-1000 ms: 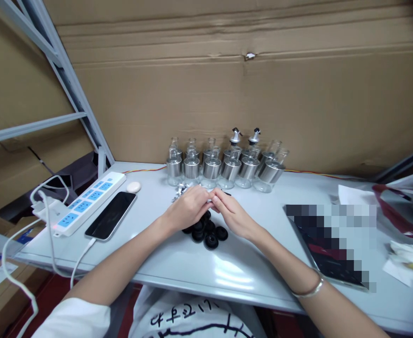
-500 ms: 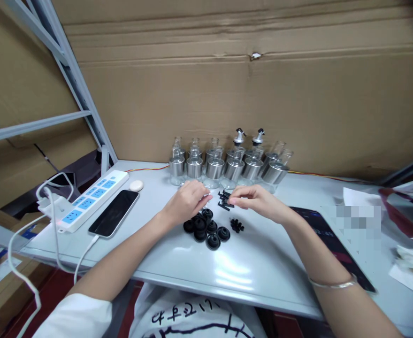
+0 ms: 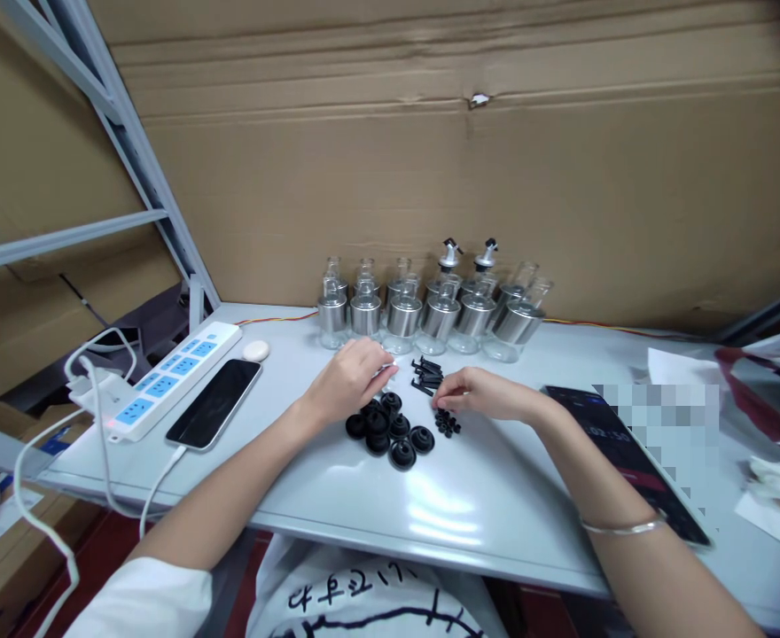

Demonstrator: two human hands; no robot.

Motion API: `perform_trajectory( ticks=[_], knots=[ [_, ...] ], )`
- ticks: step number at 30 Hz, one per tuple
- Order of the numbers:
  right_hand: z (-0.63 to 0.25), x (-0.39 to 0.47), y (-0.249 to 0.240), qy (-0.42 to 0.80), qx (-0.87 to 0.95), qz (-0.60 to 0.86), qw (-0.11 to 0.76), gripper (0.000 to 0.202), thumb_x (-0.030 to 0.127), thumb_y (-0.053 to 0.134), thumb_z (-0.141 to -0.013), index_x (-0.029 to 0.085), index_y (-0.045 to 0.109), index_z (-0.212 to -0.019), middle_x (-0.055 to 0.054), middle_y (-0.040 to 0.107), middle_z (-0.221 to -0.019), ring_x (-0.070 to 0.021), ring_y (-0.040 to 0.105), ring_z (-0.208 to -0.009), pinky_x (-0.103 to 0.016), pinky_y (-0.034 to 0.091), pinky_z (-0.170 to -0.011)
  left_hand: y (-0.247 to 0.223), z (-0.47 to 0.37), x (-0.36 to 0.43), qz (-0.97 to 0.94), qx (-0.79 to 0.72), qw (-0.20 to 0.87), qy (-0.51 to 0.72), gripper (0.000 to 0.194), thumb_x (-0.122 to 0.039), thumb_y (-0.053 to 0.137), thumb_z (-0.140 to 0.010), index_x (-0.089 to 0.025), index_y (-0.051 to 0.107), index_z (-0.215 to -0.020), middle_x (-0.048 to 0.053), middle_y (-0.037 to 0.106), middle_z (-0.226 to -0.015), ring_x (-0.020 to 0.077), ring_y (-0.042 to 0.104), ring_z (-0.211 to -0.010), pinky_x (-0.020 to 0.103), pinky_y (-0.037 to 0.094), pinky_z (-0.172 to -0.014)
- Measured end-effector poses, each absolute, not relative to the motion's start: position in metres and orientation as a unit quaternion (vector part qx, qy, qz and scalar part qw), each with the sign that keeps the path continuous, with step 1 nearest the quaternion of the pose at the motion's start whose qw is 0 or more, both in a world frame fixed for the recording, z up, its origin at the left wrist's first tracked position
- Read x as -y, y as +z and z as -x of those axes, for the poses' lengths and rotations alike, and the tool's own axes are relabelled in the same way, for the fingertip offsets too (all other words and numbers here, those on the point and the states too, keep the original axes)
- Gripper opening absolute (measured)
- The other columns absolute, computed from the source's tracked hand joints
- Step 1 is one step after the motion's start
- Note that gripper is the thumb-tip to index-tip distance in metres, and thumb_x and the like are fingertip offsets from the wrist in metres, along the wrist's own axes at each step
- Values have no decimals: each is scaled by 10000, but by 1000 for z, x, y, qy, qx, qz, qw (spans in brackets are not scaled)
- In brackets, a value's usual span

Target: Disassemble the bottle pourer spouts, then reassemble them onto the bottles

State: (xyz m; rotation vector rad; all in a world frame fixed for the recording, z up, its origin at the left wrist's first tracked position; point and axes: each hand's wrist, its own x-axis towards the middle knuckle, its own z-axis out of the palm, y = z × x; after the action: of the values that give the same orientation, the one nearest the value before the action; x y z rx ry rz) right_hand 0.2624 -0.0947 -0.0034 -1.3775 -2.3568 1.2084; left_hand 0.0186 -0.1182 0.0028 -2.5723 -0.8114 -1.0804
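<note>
My left hand (image 3: 348, 377) is closed in a pinch above the table, with a small pale bit showing at its fingertips, too small to name. Just below it lies a pile of round black stoppers (image 3: 378, 427). My right hand (image 3: 479, 392) has its thumb and fingers pressed together at the edge of a cluster of tiny black pieces (image 3: 448, 424); whatever the fingertips hold is hidden. Between the hands, slightly farther back, are several thin black sticks (image 3: 428, 372).
Glass bottles with metal sleeves (image 3: 404, 315) stand in rows at the back; two have pourer tops (image 3: 450, 254). A power strip (image 3: 177, 372), a phone (image 3: 215, 403) and a white disc (image 3: 255, 352) lie left. A tablet (image 3: 620, 452) rests under my right forearm.
My right hand has moved from the thin black sticks toward me, to the tiny black pieces. My left hand has stayed nearly in place.
</note>
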Motion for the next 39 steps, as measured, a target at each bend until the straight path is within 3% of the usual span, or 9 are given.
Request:
perform_trajectory(
  ticks=[7,18,34,39],
  knots=[
    [-258,97,-4,389,798,456,67,291,438,626,-705,161,708,-667,0,607,-576,-117,453,-557,-259,377,-561,3,-18,118,880,284,114,-364,192,-251,374,-960,-152,510,-870,40,579,-768,151,508,-720,273,421,-675],
    [-258,101,-2,427,761,484,67,236,413,690,-658,180,717,-678,-3,592,-522,-120,494,-505,-253,418,-507,1,-17,117,887,284,103,-349,210,-259,368,-959,-155,515,-852,37,564,-752,150,504,-707,273,416,-663],
    [-262,100,-3,432,767,473,45,204,370,680,-667,183,725,-735,-20,633,-625,-118,494,-537,-255,427,-515,0,-18,116,887,276,102,-356,186,-266,356,-964,-159,487,-886,41,570,-780,157,526,-729,287,450,-667],
    [-260,102,10,366,792,468,144,260,418,636,-733,177,722,-775,-38,667,-723,-131,531,-614,-268,424,-579,0,-20,118,873,263,73,-403,136,-242,370,-959,-150,471,-960,78,604,-875,164,572,-819,298,489,-725]
  ],
)
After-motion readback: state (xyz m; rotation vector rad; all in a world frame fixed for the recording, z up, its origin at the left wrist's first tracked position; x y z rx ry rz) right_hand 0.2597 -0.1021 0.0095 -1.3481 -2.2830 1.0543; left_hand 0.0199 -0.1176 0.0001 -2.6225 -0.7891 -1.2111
